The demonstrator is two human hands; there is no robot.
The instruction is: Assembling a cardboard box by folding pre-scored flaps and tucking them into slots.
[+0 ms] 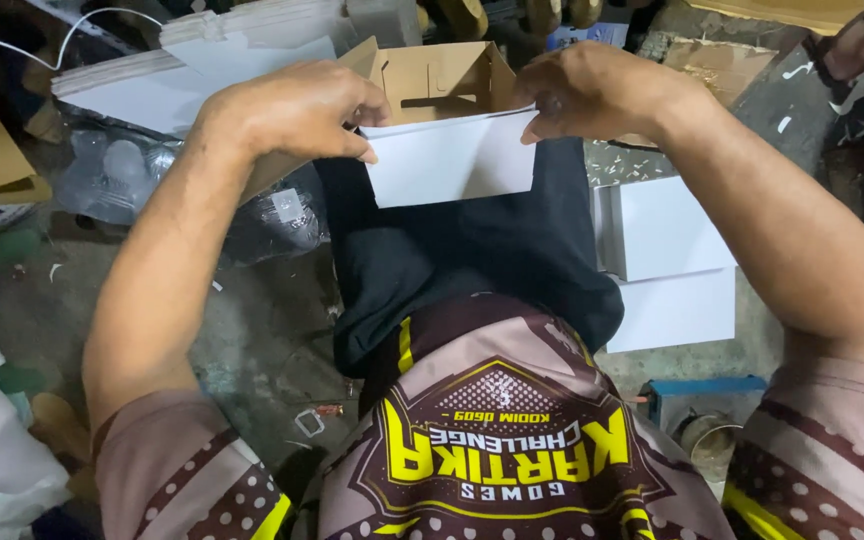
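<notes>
We are folding a small cardboard box, white on the outside and brown inside (pixel 449 120), and we hold it up over our lap, above the black cloth of our trousers (pixel 472 260). Our left hand (pixel 297 108) pinches the left edge of the box's white front flap between thumb and fingers, and our right hand (pixel 592 92) grips the right edge the same way, so both hands are closed on the box. The body of the box looks already raised: its brown inner walls stand upright behind the flap, with a slot cut visible in the back wall. The white flap hangs forward and down, not yet tucked, so we judge the closing fold is what remains on this one. To our right, two finished flat white boxes (pixel 672 260) lie stacked on the grey concrete floor (pixel 272 330), well apart from our hands. To our left, behind the left hand, a pile of flat white cardboard sheets (pixel 182 70) rests unfolded, which suggests more blanks are waiting.
</notes>
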